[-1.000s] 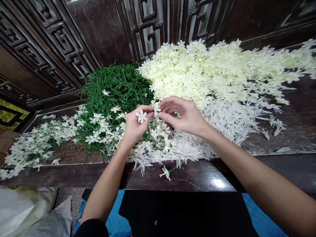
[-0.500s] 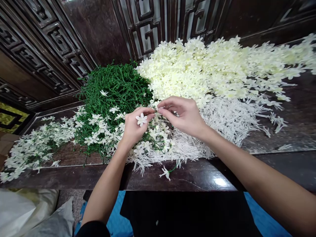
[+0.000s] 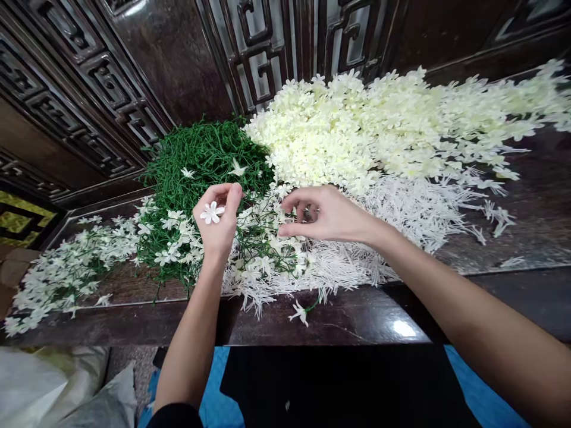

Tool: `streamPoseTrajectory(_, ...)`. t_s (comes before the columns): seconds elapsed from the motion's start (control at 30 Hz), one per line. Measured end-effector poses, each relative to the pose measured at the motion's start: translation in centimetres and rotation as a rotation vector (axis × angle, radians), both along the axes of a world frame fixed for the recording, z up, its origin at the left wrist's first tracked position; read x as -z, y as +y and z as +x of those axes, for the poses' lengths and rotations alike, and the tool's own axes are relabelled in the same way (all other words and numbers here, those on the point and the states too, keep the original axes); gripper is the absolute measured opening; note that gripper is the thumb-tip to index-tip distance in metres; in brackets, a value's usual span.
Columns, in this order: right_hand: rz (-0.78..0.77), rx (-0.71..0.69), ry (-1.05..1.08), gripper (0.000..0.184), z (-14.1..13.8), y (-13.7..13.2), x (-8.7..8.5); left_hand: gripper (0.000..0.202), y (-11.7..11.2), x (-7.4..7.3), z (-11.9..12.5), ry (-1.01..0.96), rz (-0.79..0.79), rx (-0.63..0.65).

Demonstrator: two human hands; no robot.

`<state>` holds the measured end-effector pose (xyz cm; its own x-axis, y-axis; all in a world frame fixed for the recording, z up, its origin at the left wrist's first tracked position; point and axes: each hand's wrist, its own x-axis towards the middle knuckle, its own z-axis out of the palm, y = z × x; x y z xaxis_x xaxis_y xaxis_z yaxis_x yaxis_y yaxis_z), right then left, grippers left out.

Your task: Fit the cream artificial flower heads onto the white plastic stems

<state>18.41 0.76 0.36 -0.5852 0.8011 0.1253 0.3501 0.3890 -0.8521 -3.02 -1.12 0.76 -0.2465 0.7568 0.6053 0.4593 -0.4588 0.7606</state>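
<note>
My left hand (image 3: pixel 217 224) is raised over the green stems, fingers curled, pinching a green stem with a small white flower (image 3: pixel 211 212) against the palm. My right hand (image 3: pixel 323 215) hovers over white flower pieces near the centre, thumb and forefinger pinched; what they hold is too small to name. A pile of green stems (image 3: pixel 209 160) lies behind my left hand. A large heap of cream flowers (image 3: pixel 379 128) spreads to the right, with white stamen sprigs (image 3: pixel 401 217) in front of it.
Finished green sprays with white flowers (image 3: pixel 66 273) trail to the left along the dark wooden table (image 3: pixel 357 321). A carved dark wood panel (image 3: pixel 134 71) stands behind. White plastic bags (image 3: pixel 53 386) lie at the lower left. One loose flower (image 3: pixel 298 311) sits near the table's front edge.
My hands have come apart. The left hand moved left and up with its flower stem; the right hand dropped slightly towards the white pieces.
</note>
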Motion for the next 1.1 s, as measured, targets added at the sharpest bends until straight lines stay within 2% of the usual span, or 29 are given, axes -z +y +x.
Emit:
streamPoseTrajectory(0.1,0.009,-0.09,-0.087,0.039,-0.3,-0.1,0.2,0.03,-0.1,0.0,0.1,0.076,-0.026,0.003)
streamPoseTrajectory(0.17,0.031,-0.085,-0.078,0.036,-0.5,-0.2,0.2,0.028,-0.1,0.1,0.1,0.087,-0.029,0.032)
streamPoseTrajectory(0.23,0.041,-0.055,-0.047,0.034,-0.6,-0.3,0.1,0.038,0.1,0.3,0.0,0.056,0.016,0.056)
streamPoseTrajectory(0.33,0.057,0.006,-0.004,0.037,-0.5,-0.2,0.1,0.06,0.4,0.4,-0.4,0.011,0.14,0.06)
streamPoseTrajectory(0.43,0.076,0.039,-0.016,0.047,-0.4,0.0,0.6,0.069,0.6,0.2,-0.6,-0.034,0.233,0.024)
streamPoseTrajectory(0.5,0.091,0.033,-0.028,0.053,-0.4,0.1,1.0,0.066,0.5,0.0,-0.5,-0.076,0.255,-0.029)
streamPoseTrajectory(0.6,0.097,0.022,-0.031,0.057,-0.5,0.2,1.3,0.061,0.2,-0.3,-0.1,-0.124,0.201,-0.107)
streamPoseTrajectory(0.67,0.1,0.025,-0.025,0.058,-0.5,0.2,1.3,0.059,0.2,-0.4,0.0,-0.118,0.153,-0.123)
streamPoseTrajectory(0.83,0.137,0.036,-0.022,0.057,-0.6,0.3,1.2,0.044,0.5,0.0,-0.8,-0.054,0.16,-0.175)
streamPoseTrajectory(0.9,0.138,0.044,-0.029,0.055,-0.6,0.3,1.3,0.035,0.6,0.2,-1.3,0.048,0.092,-0.202)
streamPoseTrajectory(0.97,0.13,0.049,-0.035,0.055,-0.6,0.3,1.4,0.026,0.7,0.7,-1.6,0.283,-0.032,-0.205)
streamPoseTrajectory(1.03,0.135,0.05,-0.036,0.055,-0.5,0.3,1.4,0.02,0.7,1.2,-1.5,0.587,-0.158,-0.156)
streamPoseTrajectory(1.1,0.151,0.041,-0.037,0.055,-0.5,0.3,1.4,0.018,0.7,1.6,-1.2,0.771,-0.223,-0.042)
